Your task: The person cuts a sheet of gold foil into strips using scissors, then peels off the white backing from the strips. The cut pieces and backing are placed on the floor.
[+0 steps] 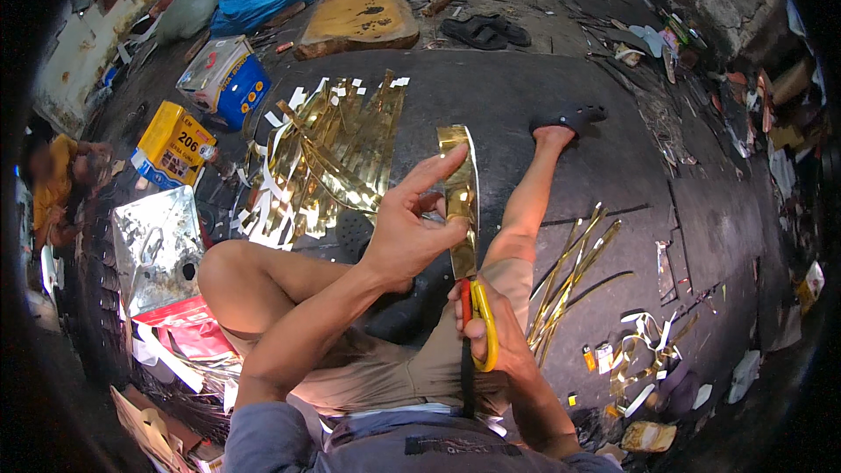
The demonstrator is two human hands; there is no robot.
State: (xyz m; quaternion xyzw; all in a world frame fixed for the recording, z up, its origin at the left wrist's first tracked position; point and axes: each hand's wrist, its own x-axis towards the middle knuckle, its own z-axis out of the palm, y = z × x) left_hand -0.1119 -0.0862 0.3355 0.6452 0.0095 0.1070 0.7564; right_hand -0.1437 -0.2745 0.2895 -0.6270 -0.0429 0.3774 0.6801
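Note:
My left hand (407,223) holds a shiny gold strip (457,188) upright in front of me, index finger and thumb against it. A white edge runs along the strip's right side. My right hand (508,333) grips scissors (484,324) with yellow and red handles just below. The scissor blades meet the strip's lower end; how far they are apart cannot be made out. Beyond my left hand lies a pile of wide gold strips (350,140) with white ends. Thin gold strips (574,271) lie in a loose bundle to the right of my leg.
Dark sheeting (491,79) covers the floor. At left stand a yellow carton (171,144), a blue-and-white carton (223,79) and a scuffed metallic box (158,250). Curled offcuts (644,350) and a lighter (589,357) lie right. Far back are a worn cushion (359,22) and sandals (486,32).

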